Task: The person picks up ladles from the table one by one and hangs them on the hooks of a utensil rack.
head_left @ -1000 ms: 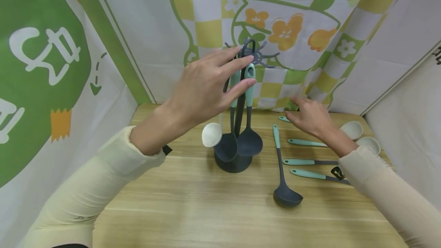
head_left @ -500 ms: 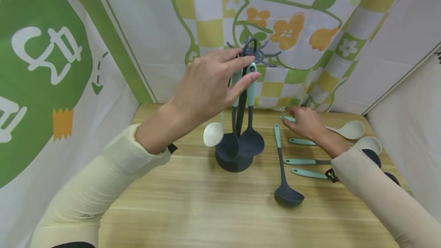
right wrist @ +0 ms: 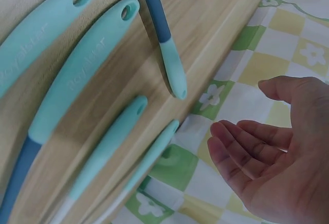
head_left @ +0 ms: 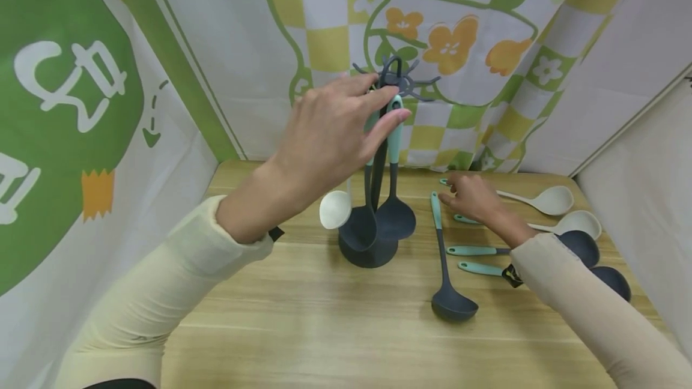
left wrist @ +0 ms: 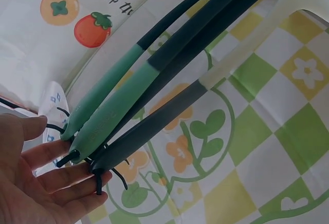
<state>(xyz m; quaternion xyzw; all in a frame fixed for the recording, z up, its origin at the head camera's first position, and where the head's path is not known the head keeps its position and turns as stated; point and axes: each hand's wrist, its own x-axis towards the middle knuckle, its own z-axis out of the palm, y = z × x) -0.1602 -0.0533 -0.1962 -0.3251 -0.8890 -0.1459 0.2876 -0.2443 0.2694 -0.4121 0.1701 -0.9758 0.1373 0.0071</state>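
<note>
Left hand (head_left: 330,131) at the top of a utensil stand (head_left: 373,260); right hand (head_left: 474,197) over handles at the rear of the table (head_left: 313,317).
Left grip spread, thumb apart from fingers, just behind the hung handle ends; contact with the hooks cannot be told. Right grip loosely bent, thumb apart, nothing held. On the stand: one white ladle (head_left: 334,209), two dark ladles (head_left: 396,219), bowls down. To its right on the table: a loose dark ladle (head_left: 453,305), then two pale spoons (head_left: 554,200) and two dark-headed utensils (head_left: 579,248), mint handles pointing left.
</note>
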